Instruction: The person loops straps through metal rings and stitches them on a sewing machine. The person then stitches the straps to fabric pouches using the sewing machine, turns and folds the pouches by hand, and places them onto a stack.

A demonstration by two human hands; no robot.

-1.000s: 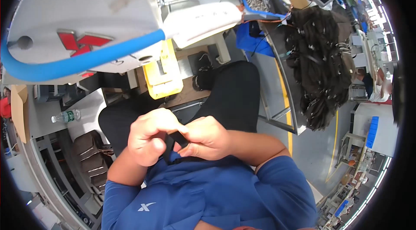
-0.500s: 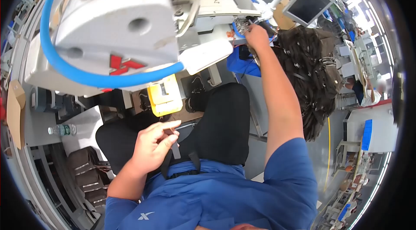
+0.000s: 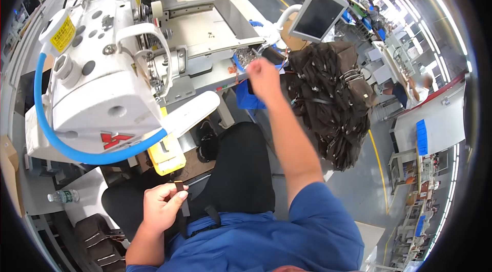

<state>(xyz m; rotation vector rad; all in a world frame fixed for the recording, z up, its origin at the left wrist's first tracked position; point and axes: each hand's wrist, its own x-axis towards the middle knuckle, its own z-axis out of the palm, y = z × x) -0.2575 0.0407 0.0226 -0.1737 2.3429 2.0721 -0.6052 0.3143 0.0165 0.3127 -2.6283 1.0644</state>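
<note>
My left hand (image 3: 163, 206) is closed over my lap, thumb and finger pinching a short dark webbing strap (image 3: 180, 187) with an orange-looking edge at its top. Stretched out ahead, my right hand (image 3: 263, 78) is in a fist at the near edge of a blue tray (image 3: 237, 63) of small metal parts. Whatever is inside those fingers, if anything, is hidden.
A large white sewing machine (image 3: 102, 103) with a blue hose (image 3: 38, 97) fills the left front. A monitor (image 3: 318, 13) stands beyond the tray. Dark fabric pieces (image 3: 333, 103) are heaped at right. A yellow box-like part (image 3: 166, 156) sits under the machine head.
My right hand has drawn back slightly from the metal parts and closed into a fist. My left hand still pinches the strap. The view has shifted, showing more of the machine.
</note>
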